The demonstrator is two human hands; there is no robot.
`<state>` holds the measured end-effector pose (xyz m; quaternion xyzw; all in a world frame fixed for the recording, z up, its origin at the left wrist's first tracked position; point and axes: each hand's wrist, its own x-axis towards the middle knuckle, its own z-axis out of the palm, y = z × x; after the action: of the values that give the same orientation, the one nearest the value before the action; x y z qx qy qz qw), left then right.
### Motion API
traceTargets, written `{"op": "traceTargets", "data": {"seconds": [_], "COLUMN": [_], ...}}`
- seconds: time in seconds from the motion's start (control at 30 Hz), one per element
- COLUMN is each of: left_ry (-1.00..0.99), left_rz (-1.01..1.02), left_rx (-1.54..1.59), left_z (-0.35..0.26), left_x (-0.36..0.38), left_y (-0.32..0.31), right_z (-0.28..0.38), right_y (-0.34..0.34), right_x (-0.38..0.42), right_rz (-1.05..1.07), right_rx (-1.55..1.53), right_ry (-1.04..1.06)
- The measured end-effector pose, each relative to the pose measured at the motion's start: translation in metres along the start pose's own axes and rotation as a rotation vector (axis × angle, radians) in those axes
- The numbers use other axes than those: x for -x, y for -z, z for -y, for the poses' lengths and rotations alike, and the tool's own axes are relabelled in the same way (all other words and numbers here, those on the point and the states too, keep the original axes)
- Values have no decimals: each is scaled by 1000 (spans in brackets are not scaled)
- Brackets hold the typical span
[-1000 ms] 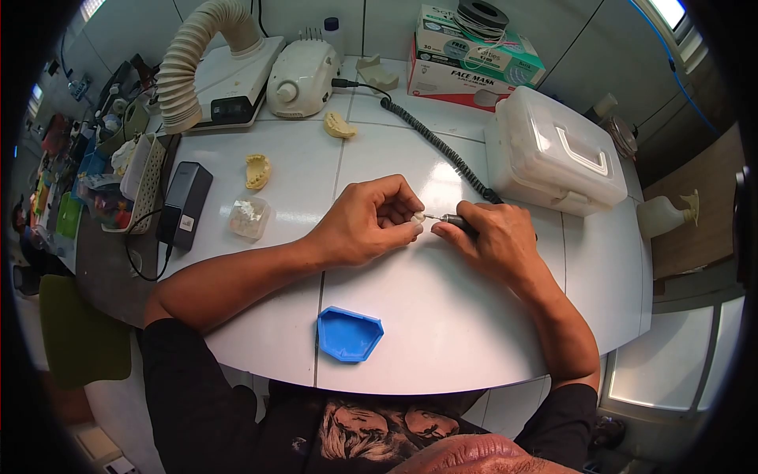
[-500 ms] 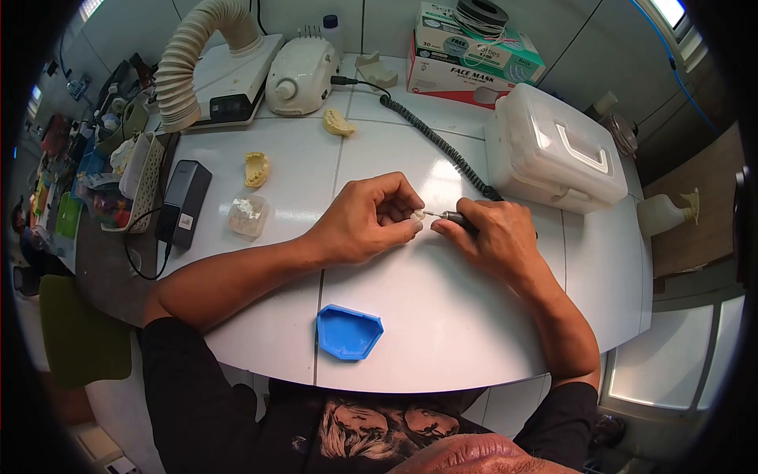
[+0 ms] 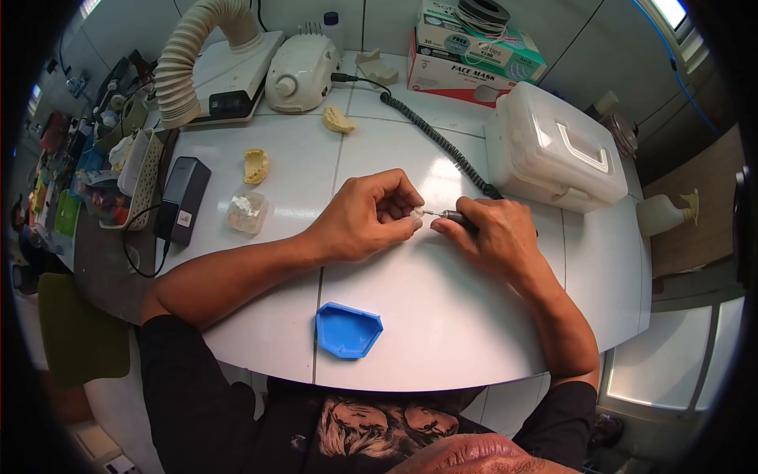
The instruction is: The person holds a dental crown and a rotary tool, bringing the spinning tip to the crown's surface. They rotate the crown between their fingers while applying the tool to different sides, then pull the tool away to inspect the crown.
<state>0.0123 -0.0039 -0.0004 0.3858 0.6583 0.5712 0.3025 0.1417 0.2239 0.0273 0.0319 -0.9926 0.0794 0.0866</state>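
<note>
While your forearms are resting on the white table (image 3: 442, 316), your left hand (image 3: 367, 217) is pinching a small white piece (image 3: 416, 212) between thumb and fingertips, just above the tabletop near its middle. Your right hand (image 3: 493, 237) is closing around a handpiece (image 3: 456, 217), gripping it like a pen, with its thin bur touching the piece. A coiled black cable (image 3: 434, 138) is running from the handpiece back to the white control unit (image 3: 302, 73). A blue tray (image 3: 348, 330) is lying near the table's front edge, well apart from both hands, and a clear plastic case (image 3: 553, 150) is sitting just beyond your right hand.
</note>
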Motion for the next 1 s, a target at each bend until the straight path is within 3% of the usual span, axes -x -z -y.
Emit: {"op": "traceTargets", "data": {"seconds": [0.87, 1.0], "left_ry": [7, 14], "left_rz": [16, 5], "left_rx": [1, 53], "left_z": [-1, 2], "left_x": [0, 0], "left_y": [1, 0], "right_z": [1, -3], "right_y": [2, -3], "right_x": [0, 1], "right_rz": [31, -49], "right_rx": [-11, -58], "right_ry": [-14, -8]}}
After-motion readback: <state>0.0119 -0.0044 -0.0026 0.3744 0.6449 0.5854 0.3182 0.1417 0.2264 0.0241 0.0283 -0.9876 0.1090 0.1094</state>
